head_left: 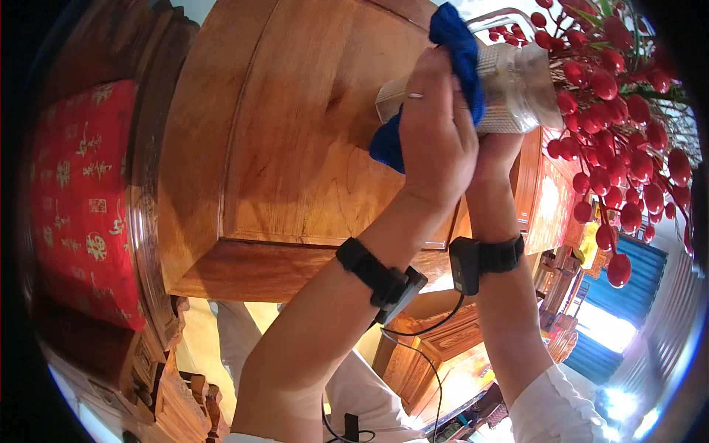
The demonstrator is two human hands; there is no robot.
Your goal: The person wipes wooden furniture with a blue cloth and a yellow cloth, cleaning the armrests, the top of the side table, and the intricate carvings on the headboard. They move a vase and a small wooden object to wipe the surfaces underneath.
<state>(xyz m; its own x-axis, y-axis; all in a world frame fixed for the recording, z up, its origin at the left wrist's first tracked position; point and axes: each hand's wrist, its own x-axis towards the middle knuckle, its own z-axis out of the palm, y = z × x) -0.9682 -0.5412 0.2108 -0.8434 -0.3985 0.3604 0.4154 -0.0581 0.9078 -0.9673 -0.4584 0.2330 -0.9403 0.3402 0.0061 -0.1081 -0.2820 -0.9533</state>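
A blue cloth is wrapped partly around a ribbed, silvery glass vase. My left hand is closed on the cloth and presses it against the vase's side; something shiny, like a ring, shows on one finger. On the vase's near side, my right hand rests against the glass below its mouth, its fingers hidden behind the vase and my other hand. Red berry stems with green leaves stand out of the vase's mouth. The vase appears tilted in the view, with its base over the wooden table.
To the left stands a carved wooden chair with a red cushion bearing gold characters. Black wrist straps with cables hang from both forearms. Carved wooden furniture and blue curtains appear at the lower right.
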